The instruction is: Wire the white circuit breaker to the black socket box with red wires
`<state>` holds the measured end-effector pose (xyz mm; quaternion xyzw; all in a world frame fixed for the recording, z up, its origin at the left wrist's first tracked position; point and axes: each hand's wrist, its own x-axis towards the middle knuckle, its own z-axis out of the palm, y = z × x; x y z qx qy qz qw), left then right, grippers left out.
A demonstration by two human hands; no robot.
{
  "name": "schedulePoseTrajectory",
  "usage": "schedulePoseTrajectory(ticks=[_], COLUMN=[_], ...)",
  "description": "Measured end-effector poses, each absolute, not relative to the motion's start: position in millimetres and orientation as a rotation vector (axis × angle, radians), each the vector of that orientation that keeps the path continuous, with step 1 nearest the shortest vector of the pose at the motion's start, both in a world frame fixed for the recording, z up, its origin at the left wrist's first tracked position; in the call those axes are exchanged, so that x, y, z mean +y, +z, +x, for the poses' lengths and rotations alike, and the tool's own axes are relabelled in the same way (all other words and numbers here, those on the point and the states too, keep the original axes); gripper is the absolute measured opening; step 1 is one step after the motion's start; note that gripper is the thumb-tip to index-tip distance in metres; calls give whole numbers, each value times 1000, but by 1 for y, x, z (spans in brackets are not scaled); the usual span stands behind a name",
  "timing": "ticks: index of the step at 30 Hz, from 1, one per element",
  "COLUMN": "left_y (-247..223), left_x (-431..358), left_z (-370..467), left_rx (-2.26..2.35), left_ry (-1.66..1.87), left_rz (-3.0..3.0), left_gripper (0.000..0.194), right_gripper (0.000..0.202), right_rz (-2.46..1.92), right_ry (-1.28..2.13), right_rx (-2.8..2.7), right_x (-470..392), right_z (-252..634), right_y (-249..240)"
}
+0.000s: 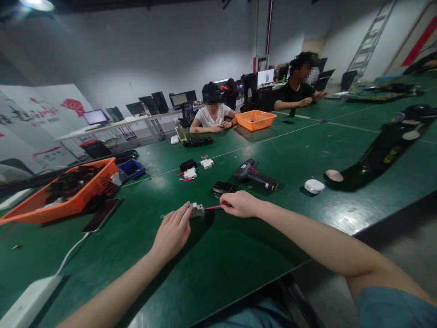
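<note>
My left hand (pixel 173 228) is closed on a small light-grey block (pixel 197 210), its fingers covering the near end. The block looks like a plastic terminal or breaker housing and sits low over the green table. From the right, my right hand (pixel 241 203) pinches a thin red rod or wire (pixel 214 207); which of the two I cannot tell. The far end of this red piece meets the block's right side. Just beyond my right hand lies a black object (pixel 223 187), partly hidden. Behind it rests a cordless drill (pixel 254 174) on its side.
White blocks (pixel 206 163), some with red wires, lie beyond my hands. At left are an orange basket (pixel 102 180), a blue bin (pixel 132 169), a phone (pixel 101 215) and a power strip (pixel 32 300). A white case (pixel 314 186) lies right. Two people sit across the table.
</note>
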<state>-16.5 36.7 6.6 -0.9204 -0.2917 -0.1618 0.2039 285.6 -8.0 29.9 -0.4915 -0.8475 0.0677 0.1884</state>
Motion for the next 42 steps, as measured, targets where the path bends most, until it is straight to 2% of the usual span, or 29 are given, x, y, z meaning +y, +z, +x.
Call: schedulePoseTrajectory(ticks=[19,42], left_y=[6,4], left_x=[38,39], left_z=[-18,-19], left_rx=[-793,-781], left_ry=[-501,-525], left_rz=[-2609,-2635], left_gripper=[55,55], right_gripper=[18,22], right_rz=[-1388,-1366], right_ry=[300,237], right_rx=[-2356,-2322], right_x=[-6,1], right_z=[285,282], right_y=[31,20])
